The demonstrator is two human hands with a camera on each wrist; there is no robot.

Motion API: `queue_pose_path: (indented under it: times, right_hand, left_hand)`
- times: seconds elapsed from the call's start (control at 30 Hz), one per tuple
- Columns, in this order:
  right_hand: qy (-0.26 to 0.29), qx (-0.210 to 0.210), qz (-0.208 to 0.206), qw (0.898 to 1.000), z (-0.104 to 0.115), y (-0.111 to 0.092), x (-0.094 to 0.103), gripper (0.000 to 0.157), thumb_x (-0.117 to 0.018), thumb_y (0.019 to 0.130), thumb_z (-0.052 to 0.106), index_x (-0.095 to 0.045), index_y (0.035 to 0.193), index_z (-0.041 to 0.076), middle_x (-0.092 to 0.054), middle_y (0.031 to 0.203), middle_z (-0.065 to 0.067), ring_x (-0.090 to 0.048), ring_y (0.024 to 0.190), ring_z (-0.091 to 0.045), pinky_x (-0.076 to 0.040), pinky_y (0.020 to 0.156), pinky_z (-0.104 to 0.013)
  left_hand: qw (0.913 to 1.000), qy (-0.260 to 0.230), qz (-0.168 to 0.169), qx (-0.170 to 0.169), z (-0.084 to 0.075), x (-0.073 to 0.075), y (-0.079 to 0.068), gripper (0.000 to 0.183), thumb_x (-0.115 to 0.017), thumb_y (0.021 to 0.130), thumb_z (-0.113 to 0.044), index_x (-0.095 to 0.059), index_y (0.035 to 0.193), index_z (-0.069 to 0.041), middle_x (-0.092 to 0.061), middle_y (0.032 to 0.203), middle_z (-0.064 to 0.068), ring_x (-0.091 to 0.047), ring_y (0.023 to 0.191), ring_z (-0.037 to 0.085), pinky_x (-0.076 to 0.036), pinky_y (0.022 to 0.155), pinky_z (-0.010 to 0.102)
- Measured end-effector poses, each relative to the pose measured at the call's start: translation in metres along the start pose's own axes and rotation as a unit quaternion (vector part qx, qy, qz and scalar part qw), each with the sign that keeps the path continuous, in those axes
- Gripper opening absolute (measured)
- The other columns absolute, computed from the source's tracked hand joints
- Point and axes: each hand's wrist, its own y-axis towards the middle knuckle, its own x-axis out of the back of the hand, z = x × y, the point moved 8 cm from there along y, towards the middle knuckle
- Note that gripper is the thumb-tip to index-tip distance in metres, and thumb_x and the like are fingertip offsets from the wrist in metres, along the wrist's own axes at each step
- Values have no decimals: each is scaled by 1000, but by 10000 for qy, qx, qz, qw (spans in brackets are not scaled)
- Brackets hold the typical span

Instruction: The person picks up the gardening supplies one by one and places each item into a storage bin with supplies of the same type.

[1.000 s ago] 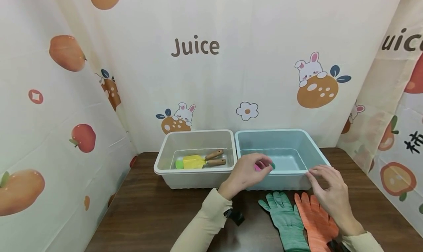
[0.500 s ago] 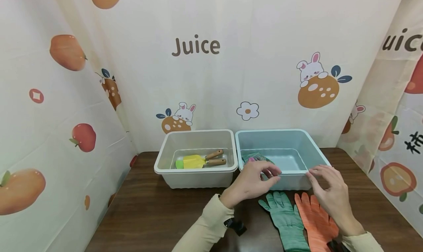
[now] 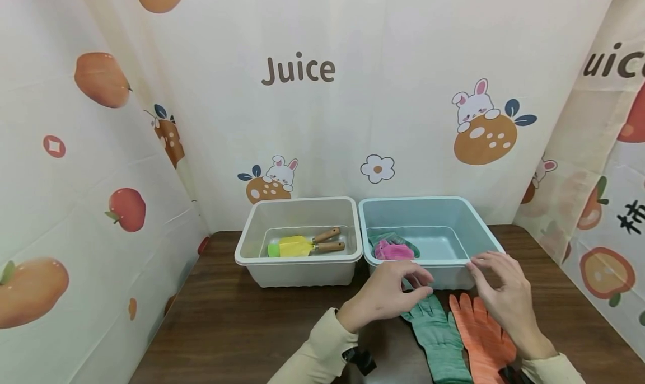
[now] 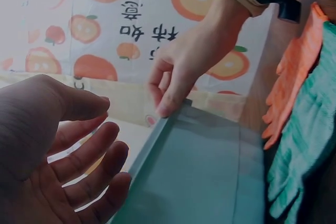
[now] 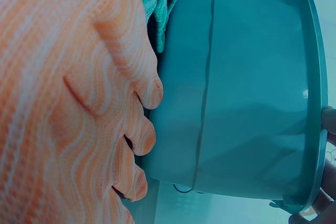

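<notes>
My left hand [image 3: 388,290] hovers in front of the light blue plastic bin [image 3: 448,277], fingers loosely bent, with nothing in it. At the bin's front right corner, my right hand [image 3: 506,291] pinches the rim between thumb and fingers; the left wrist view shows this grip too. Inside the bin, on the left, lie a bunched pink glove-like cloth [image 3: 394,251] and a dark green one [image 3: 389,238]. A green glove [image 3: 435,331] lies flat on the table below the left hand, its fingertips partly covered. Beside it is an orange glove [image 3: 478,328], partly under the right forearm.
To the left stands a white bin [image 3: 302,275] with yellow garden tools [image 3: 295,246] that have wooden handles. Both bins sit side by side against a printed curtain [image 3: 322,126] on a dark wooden table [image 3: 227,328].
My left hand has let go of the pink cloth inside the blue bin and drawn back over the front rim toward me. The right hand has stayed on the rim.
</notes>
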Motion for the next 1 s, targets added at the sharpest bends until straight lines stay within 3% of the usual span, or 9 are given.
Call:
queue_pose_path:
  times: [0.27, 0.47, 1.0]
  right_hand:
    - [15, -4, 11, 10000, 0, -1, 1, 25, -82, 78, -15, -77, 99, -3, -74, 101, -18, -46, 123, 8, -26, 115, -7]
    - [6, 4, -5, 10000, -1, 0, 0, 25, -82, 78, -15, -77, 99, -3, -74, 102, -18, -47, 123, 5, -26, 114, -6]
    - [61, -2, 16, 10000, -2, -1, 0, 25, -82, 79, -15, -78, 100, -1, -74, 103, -16, -48, 125, 4, -26, 114, -7]
  left_hand:
    - [9999, -25, 28, 165, 7, -8, -7, 17, -69, 105, -24, -77, 119, -18, -77, 109, -7, -63, 93, -13, -54, 78, 10]
    - [9993, 137, 226, 256, 12, -21, -10, 19, -68, 106, -25, -77, 121, -17, -75, 110, -8, -63, 95, -11, -50, 78, 6]
    - [9977, 495, 329, 317, 28, -43, -13, 20, -69, 105, -28, -79, 120, -18, -77, 111, -10, -67, 96, -4, -47, 81, 4]
